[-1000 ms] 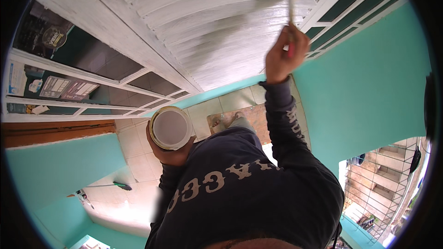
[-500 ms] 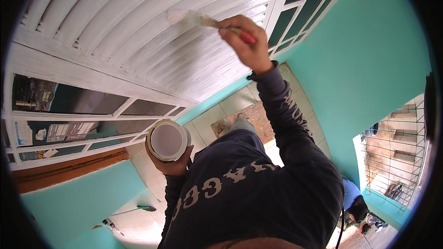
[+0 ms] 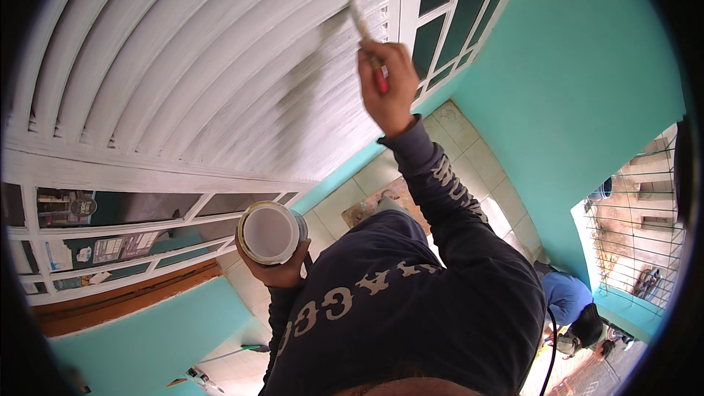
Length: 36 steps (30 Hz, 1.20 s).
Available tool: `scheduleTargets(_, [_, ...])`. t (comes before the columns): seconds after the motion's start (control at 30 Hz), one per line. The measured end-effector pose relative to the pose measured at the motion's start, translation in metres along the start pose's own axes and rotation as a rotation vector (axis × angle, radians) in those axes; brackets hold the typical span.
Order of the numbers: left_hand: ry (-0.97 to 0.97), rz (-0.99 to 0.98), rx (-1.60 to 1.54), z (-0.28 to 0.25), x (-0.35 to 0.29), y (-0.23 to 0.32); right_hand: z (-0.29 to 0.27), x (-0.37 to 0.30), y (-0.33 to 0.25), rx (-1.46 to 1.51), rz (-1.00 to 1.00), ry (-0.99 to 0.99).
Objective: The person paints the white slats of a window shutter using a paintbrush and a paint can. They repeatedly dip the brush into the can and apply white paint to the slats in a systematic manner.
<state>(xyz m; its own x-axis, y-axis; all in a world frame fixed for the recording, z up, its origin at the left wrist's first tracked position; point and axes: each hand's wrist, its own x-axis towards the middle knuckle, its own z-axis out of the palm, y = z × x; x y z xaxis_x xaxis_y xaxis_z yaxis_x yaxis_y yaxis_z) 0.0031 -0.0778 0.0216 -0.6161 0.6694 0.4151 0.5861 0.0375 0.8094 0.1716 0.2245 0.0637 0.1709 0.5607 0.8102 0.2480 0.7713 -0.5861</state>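
Partly hidden, paintbrush (image 3: 364, 18) handle inside right hand (image 3: 386, 88), bristles blurred

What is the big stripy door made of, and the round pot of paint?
The ribbed door looks like corrugated metal under streaky white paint, though the paint hides the surface. The paint can seems tin: its rim shines metallic, with white paint inside.

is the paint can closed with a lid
No, the paint can in the left hand is open, with white paint showing inside its rim.
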Motion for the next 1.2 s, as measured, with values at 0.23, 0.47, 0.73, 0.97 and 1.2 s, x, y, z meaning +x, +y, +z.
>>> scheduleTargets(0.23, [-0.002,0.047,-0.022,0.027,0.012,0.019,-0.023,0.009,-0.002,-0.057,0.087,0.151])
scheduleTargets(0.47, [-0.026,0.067,-0.071,0.056,0.019,0.026,-0.031,-0.009,-0.018,0.375,0.069,-0.328])
scheduleTargets(0.73, [-0.153,-0.003,-0.330,0.096,0.020,0.010,-0.152,-0.070,0.043,0.508,1.073,-0.033])
scheduleTargets(0.97, [-0.484,0.216,-0.455,0.143,0.056,0.025,-0.205,-0.089,0.017,0.579,1.236,0.371])
scheduleTargets(1.2, [-0.492,0.190,-0.672,0.145,0.053,0.046,-0.197,-0.141,0.054,0.380,1.514,0.172])
